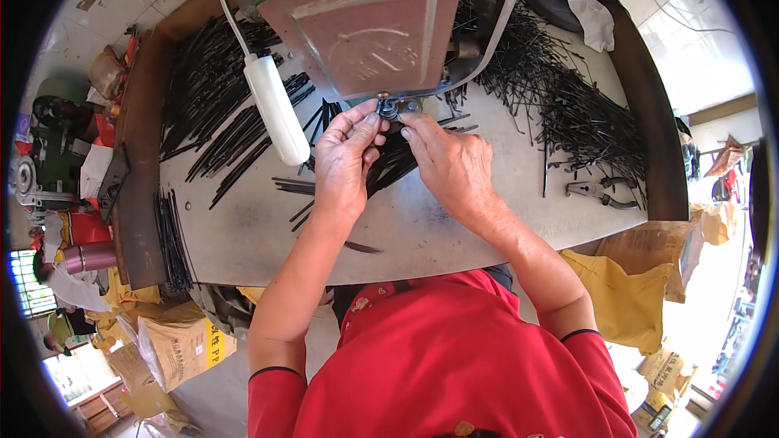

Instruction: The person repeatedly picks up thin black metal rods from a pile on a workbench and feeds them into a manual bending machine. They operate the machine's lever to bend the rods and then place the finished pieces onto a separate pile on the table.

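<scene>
Below the pink-fronted machine (365, 32), the left hand (344, 154) and right hand (456, 164) reach a small dark part (389, 110), either grip's closure on it indeterminable, with black rods (393, 169) on the surface (422, 235) beneath.

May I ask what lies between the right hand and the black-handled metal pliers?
The head view shows a thin black rod on the grey tabletop between right hand and pliers.

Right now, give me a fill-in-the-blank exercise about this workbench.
Of the left hand and right hand, the ____ one is nearer the pliers.
The person's shirt is ____.
The rods are ____ in colour.
The pliers lie on the table's ____ side.

Missing words: right; red; black; right.
</scene>
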